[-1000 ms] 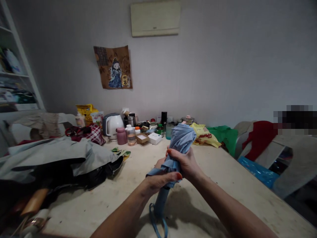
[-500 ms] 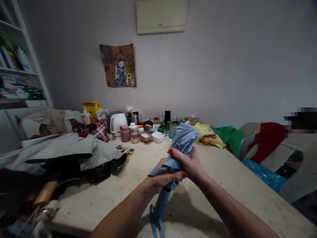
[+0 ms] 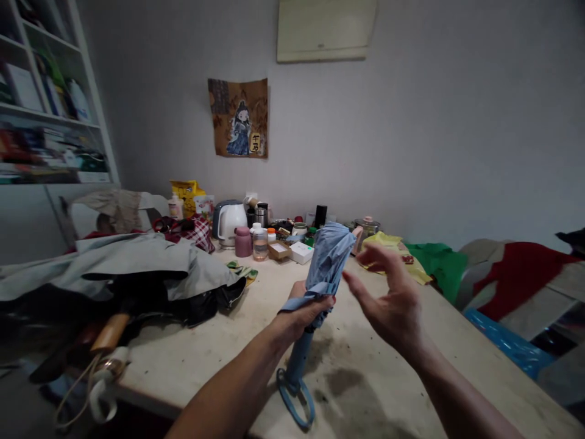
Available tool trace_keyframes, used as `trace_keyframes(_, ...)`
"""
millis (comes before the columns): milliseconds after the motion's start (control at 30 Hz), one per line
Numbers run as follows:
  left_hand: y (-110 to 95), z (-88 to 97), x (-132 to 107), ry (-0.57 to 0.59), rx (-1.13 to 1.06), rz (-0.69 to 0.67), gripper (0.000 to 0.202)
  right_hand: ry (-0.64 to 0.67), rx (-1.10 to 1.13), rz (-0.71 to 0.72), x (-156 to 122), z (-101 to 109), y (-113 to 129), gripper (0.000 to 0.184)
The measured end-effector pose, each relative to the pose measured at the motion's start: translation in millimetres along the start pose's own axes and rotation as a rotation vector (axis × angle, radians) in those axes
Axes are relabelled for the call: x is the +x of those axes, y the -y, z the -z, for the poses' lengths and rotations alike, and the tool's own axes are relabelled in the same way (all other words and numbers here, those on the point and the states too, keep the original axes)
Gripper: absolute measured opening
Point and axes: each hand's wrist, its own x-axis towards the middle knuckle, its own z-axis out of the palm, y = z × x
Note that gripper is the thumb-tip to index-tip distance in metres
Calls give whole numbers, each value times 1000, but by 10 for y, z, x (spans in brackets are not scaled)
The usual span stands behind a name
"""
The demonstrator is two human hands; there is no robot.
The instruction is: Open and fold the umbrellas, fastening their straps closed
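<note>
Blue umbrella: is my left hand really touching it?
Touching. The head view shows your left hand wrapped around the blue umbrella, with the thumb pressed across its near side and no gap between them.

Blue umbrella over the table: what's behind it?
Beyond the blue umbrella, a white box and part of a green jar show at its left, and a lidded pot farther right. Whatever stands directly behind it is covered, so I can't tell.
</note>
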Motion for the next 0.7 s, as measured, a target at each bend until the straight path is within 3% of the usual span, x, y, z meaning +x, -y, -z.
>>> trace_keyframes(67,-12,6,14,-25,36,-61,35,250,-100,169,-49,12,82,32)
trace_keyframes(133,-12,-12,40,-49,75,-104,32,400,-224,223,-107,-27,141,25)
trace_keyframes(267,6,-31,98,-102,120,-135,31,478,-215,133,-164,-90,181,10)
trace_keyframes(433,36,33,149,-162,146,-173,29,579,59,33,-222,32,205,19)
trace_keyframes(567,28,93,162,-230,175,-149,25,518,233,-138,-339,262,111,34)
trace_keyframes(700,-13,133,158,-266,166,-112,25,165,266,-470,-480,534,-330,32)
